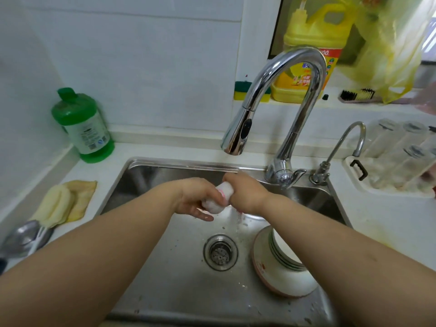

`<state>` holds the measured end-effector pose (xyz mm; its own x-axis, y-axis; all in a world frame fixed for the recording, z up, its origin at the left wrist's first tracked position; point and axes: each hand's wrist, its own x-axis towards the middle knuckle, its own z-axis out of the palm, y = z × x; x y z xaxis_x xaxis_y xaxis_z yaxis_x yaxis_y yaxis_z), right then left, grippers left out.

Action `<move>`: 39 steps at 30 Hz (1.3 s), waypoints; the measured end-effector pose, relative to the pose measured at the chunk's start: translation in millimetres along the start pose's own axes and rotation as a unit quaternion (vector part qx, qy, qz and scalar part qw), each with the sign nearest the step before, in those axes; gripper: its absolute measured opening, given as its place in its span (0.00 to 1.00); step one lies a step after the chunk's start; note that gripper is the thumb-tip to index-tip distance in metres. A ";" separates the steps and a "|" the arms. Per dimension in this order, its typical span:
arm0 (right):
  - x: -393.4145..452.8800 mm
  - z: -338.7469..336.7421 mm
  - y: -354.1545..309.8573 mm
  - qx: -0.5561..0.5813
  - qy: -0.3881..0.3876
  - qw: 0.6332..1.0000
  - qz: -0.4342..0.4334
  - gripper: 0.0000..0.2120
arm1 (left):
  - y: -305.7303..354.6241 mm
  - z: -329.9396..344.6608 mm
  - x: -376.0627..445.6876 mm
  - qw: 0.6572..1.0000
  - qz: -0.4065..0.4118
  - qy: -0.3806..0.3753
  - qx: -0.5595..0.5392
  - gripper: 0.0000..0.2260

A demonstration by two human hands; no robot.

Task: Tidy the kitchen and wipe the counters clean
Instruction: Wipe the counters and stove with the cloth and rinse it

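Over the steel sink (179, 286) both my hands hold a white cloth with a pink edge (219, 199), twisted into a tight roll. My left hand (195, 199) grips its lower end and my right hand (245, 194) grips its upper end. Water runs down from the cloth into the basin. The cloth's middle shows between the two hands; its ends are hidden in my fists.
A stack of plates and bowls (280, 267) sits in the sink right of the drain (220, 252). The chrome tap (278, 109) arches above. A green bottle (82, 126), yellow sponge (56, 205) and spoon (23, 237) lie left; a glass rack (398, 161) stands right.
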<state>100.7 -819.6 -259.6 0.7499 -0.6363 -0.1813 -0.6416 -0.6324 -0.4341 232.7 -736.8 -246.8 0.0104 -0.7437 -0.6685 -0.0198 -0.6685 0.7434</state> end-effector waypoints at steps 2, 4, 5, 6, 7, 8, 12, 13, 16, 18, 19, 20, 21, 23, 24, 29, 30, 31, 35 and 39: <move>0.7 -3.3 -5.1 -0.025 -0.024 0.999 -0.018 0.15 | 0.1 5.0 1.4 0.998 0.009 0.030 0.055 0.16; -1.3 -7.3 -10.4 -0.026 -0.043 0.999 -0.012 0.11 | 0.3 8.9 6.8 0.991 0.026 0.066 0.113 0.18; -2.5 -8.9 -12.3 -0.010 -0.056 0.998 0.005 0.08 | 1.3 11.2 8.9 0.985 0.036 0.084 0.149 0.16; -1.6 -9.1 -12.1 0.017 -0.070 0.997 0.028 0.06 | 3.0 14.0 9.9 0.972 0.050 0.101 0.204 0.14; -2.5 -9.0 -12.3 0.062 -0.092 0.993 0.050 0.06 | 4.7 16.0 11.5 0.949 0.066 0.118 0.286 0.13; -2.9 -7.4 -11.6 0.113 -0.110 0.985 0.070 0.07 | 6.0 18.6 11.9 0.914 0.083 0.136 0.374 0.12; -6.0 -0.2 -1.2 0.276 -0.179 0.932 0.152 0.16 | 3.3 24.8 16.3 0.807 0.156 0.177 0.541 0.09; -7.2 -0.1 1.0 0.298 -0.190 0.920 0.171 0.16 | 0.4 24.4 17.7 0.793 0.166 0.186 0.555 0.09; -6.7 -3.0 7.8 0.347 -0.233 0.885 0.203 0.12 | -6.8 26.2 19.9 0.759 0.210 0.214 0.578 0.12; -8.3 -5.5 9.5 0.366 -0.241 0.874 0.210 0.11 | -8.7 27.8 20.8 0.751 0.233 0.232 0.573 0.15; -10.3 -7.1 7.5 0.376 -0.224 0.874 0.208 0.10 | -7.6 27.4 21.5 0.757 0.232 0.238 0.562 0.15; -8.6 -5.5 7.2 0.376 -0.193 0.884 0.198 0.08 | -6.3 25.8 22.5 0.769 0.220 0.246 0.547 0.13; -8.5 -4.4 5.5 0.348 -0.146 0.909 0.176 0.07 | -3.7 24.1 22.6 0.790 0.192 0.247 0.528 0.11; -7.9 -0.8 5.4 0.202 -0.032 0.975 0.091 0.22 | 2.2 18.0 22.8 0.884 0.107 0.210 0.404 0.09; -8.1 1.3 6.4 0.118 0.011 0.992 0.040 0.30 | 4.9 15.3 20.3 0.944 0.063 0.175 0.274 0.08; -26.9 6.2 -4.3 -0.037 0.034 0.993 -0.107 0.39 | 13.2 10.7 0.4 0.998 -0.065 0.012 -0.024 0.08; -26.3 10.0 -3.8 -0.036 0.038 0.993 -0.108 0.38 | 13.2 10.7 -1.2 0.997 -0.076 0.002 -0.010 0.09; -27.2 11.1 -4.3 -0.035 0.045 0.993 -0.107 0.35 | 13.2 12.2 -2.0 0.996 -0.088 -0.004 0.007 0.09; -25.2 9.9 -1.2 -0.097 0.047 0.993 -0.044 0.18 | 11.4 23.6 0.8 0.988 -0.062 0.007 0.143 0.05; -22.2 4.9 -2.1 -0.153 0.017 0.988 -0.021 0.09 | 12.6 41.3 5.8 0.890 0.033 0.071 0.450 0.02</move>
<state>86.2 -802.0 -259.0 0.7747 -0.6174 -0.1367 -0.6322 -0.7595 -0.1529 191.3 -749.3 -242.2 0.1043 -0.8172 -0.5669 -0.8166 -0.3958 0.4202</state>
